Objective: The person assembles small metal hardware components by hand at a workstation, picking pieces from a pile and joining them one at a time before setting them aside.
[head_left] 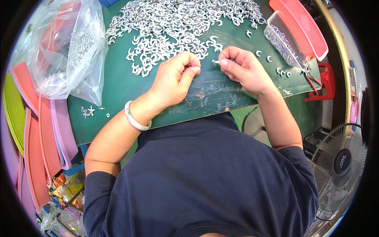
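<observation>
A big heap of small silvery-white crescent-shaped pieces (177,19) covers the far middle of the green tabletop (221,93). My left hand (173,77), with a pale bangle (136,117) on its wrist, is at the heap's near edge. Its thumb and forefinger are pinched together; anything between them is too hidden to name. A short gap to the right, my right hand (248,71) pinches a small silvery piece (216,62) that juts out past the fingertips toward the left hand. The rest of that piece is covered by the fingers.
Several loose crescents (269,59) lie right of my right hand, near a clear tub (294,61) of small pieces, a pink basket (302,23) and red-handled pliers (312,82). A clear plastic bag (89,75) and star-shaped bits (91,110) are at left. A fan (342,162) stands at lower right.
</observation>
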Tool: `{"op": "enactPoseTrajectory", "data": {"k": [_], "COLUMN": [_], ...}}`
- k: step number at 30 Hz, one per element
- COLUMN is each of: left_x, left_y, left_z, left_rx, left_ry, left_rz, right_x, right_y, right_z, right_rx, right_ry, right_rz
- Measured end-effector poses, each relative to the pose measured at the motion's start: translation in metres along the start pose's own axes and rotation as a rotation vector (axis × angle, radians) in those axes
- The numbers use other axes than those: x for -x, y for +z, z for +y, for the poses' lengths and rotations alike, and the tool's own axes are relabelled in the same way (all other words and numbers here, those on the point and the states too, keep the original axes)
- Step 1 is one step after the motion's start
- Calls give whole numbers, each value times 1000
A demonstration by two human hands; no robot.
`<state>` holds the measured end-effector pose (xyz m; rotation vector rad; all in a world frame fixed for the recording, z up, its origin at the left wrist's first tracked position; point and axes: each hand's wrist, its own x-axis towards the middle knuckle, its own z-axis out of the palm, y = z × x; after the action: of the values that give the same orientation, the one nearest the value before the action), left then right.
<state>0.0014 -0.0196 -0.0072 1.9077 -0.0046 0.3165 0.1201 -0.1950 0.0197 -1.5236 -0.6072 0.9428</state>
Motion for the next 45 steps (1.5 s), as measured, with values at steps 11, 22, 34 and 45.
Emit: {"op": "enactPoseTrajectory", "data": {"k": [11,22,34,45], "left_x": [-7,-8,-1,-10], "left_y": [-6,10,-22,-12], "left_z": [12,17,9,23], "left_rx": [68,1323,1235,909], "left_ry": [-268,-784,-789,-821], "left_rz": [-73,-25,86,-6], "right_x": [-2,0,-18,-23], "right_y": [4,49,2,0], "right_z": [1,-9,-12,7], "right_rx": [-268,630,951,907], "right_ry": [36,-623,-441,-348], "right_rz": [-37,150,379,340]}}
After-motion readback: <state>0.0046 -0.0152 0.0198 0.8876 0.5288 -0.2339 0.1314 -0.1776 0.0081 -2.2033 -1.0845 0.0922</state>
